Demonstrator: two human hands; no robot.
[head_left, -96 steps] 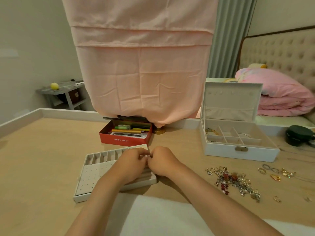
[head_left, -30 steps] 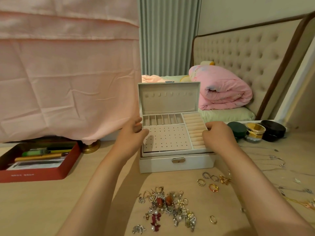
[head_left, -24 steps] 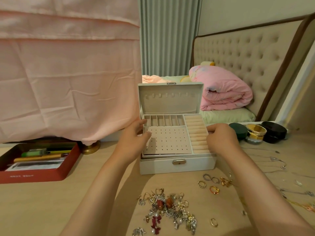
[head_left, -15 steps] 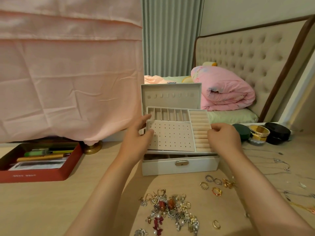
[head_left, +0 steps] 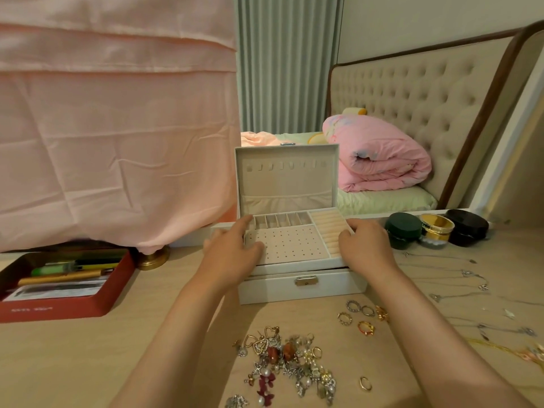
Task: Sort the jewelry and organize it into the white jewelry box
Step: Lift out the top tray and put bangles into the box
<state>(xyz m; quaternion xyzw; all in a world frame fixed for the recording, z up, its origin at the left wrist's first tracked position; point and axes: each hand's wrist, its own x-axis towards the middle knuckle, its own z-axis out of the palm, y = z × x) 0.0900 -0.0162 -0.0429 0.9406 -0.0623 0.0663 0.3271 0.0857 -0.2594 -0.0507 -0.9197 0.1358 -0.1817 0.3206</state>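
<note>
Many earrings and charms lie in a tangled heap [head_left: 287, 369] nearest you on the wooden table [head_left: 88, 363], with one gold ring [head_left: 365, 383] loose just to its right. A little farther off, a cluster of rings [head_left: 363, 315] sits near the front right corner of the white jewelry box [head_left: 303, 285], and thin necklaces [head_left: 459, 278] trail across the table on your right. Your forearms reach past the heap to the box, which stands mid-table with its lid [head_left: 287, 181] upright. Your left hand [head_left: 232, 257] grips the left edge of the insert tray [head_left: 291, 242], thumb laid on its perforated panel, fingers curled round the side. Your right hand [head_left: 365, 248] grips the right edge, fingers curled over the ring rolls. The tray lies on top of the box; whether it is fully seated you cannot tell. To the left is a red tin [head_left: 59, 290] of pens; to the right, three round jars [head_left: 435, 229]. Behind hangs a pink cloth [head_left: 117, 142], and beyond it a rolled pink quilt [head_left: 379, 160] lies on a bed
</note>
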